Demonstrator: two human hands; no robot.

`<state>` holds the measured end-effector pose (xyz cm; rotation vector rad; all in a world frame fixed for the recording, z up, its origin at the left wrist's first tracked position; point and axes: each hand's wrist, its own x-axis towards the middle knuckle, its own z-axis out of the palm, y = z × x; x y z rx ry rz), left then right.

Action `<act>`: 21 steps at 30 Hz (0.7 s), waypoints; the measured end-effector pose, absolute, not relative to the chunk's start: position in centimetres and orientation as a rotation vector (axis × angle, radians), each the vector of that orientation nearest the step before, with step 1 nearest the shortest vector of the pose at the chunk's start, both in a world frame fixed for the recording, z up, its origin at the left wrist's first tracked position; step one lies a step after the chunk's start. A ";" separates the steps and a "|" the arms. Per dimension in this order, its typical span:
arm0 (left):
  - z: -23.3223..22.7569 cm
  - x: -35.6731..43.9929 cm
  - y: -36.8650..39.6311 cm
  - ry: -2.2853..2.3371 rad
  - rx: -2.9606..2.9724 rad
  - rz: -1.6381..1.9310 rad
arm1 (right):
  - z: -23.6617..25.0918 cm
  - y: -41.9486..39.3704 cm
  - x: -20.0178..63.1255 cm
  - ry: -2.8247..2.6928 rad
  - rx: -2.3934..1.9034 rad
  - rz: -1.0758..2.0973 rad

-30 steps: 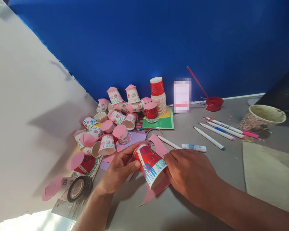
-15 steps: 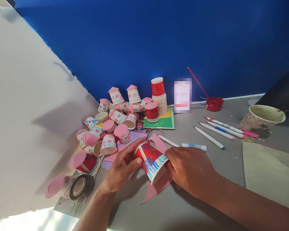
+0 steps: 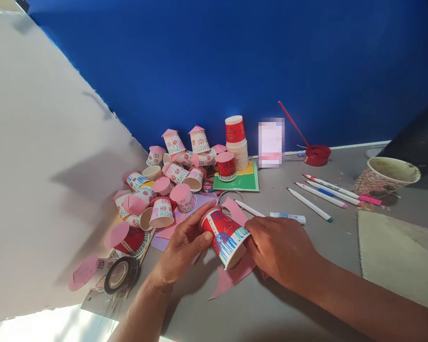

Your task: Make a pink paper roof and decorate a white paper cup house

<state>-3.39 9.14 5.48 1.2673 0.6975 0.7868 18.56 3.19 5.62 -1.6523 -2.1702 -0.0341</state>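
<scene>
A red and white paper cup point(image 3: 225, 237) lies tilted between my two hands, its wide mouth facing down and to the right. Blue and teal marker drawings cover part of its side. My left hand point(image 3: 189, 237) is closed around the base end, thumb on the red side. At the rim, the fingers of my right hand point(image 3: 276, 244) are closed on the cup; their tips are hidden behind it. Pink paper scraps point(image 3: 231, 280) lie on the grey table under the cup. Close to my right hand lie a glue tube point(image 3: 287, 218) and a white marker point(image 3: 248, 209).
Cups with pink paper roofs point(image 3: 174, 173) are heaped on the left. Behind them rises a cup stack point(image 3: 236, 142) on green paper point(image 3: 235, 183). Several markers point(image 3: 324, 190), a red paint pot point(image 3: 317, 155) and a patterned cup point(image 3: 388, 175) occupy the right. Black tape point(image 3: 118, 275) sits front left.
The view has shifted slightly. Both hands keep hold of the cup, which has turned a little; otherwise the things on the table stay in place.
</scene>
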 end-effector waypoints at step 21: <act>5.6 -2.7 9.0 0.668 1.063 0.853 | 3.6 4.5 19.9 -1.994 -1.544 0.299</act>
